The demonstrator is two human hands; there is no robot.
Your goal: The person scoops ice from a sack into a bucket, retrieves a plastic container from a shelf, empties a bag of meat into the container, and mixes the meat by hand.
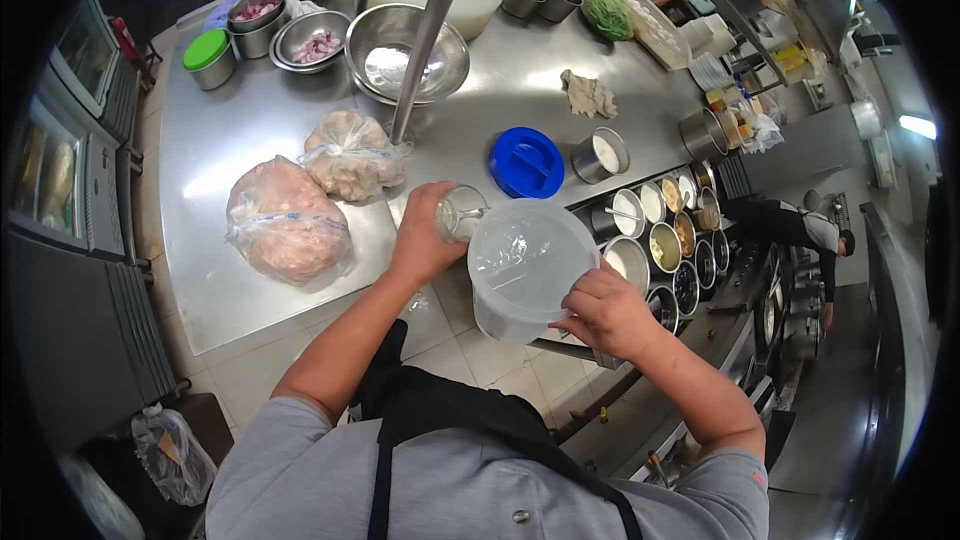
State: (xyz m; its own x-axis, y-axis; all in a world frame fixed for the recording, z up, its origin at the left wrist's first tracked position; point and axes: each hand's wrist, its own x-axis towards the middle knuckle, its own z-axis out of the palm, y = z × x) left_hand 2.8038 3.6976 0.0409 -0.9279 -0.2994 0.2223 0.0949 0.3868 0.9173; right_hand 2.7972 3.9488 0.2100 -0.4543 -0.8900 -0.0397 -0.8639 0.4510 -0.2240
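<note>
My left hand (pixel 422 228) is closed around a clear glass (pixel 459 215), which it holds sideways at the rim of a translucent plastic pitcher (pixel 510 312). Clear liquid shows inside the pitcher. On the other side, my right hand (pixel 612 312) grips the pitcher near its rim; the handle, if any, is hidden by my fingers. Just beyond the pitcher, a round blue lid (pixel 526 162) lies on the steel table (pixel 450 145). Two plastic bags of pale raw meat, one larger bag (pixel 285 220) and one smaller bag (pixel 350 155), rest left of my left hand.
Steel bowls (pixel 408 53) and a green-lidded container (pixel 209 58) stand at the back left. A slanted metal post (pixel 430 40) rises from the table. Several ingredient tins (pixel 665 247) line the right side. A co-worker (pixel 800 225) bends over the stove at far right.
</note>
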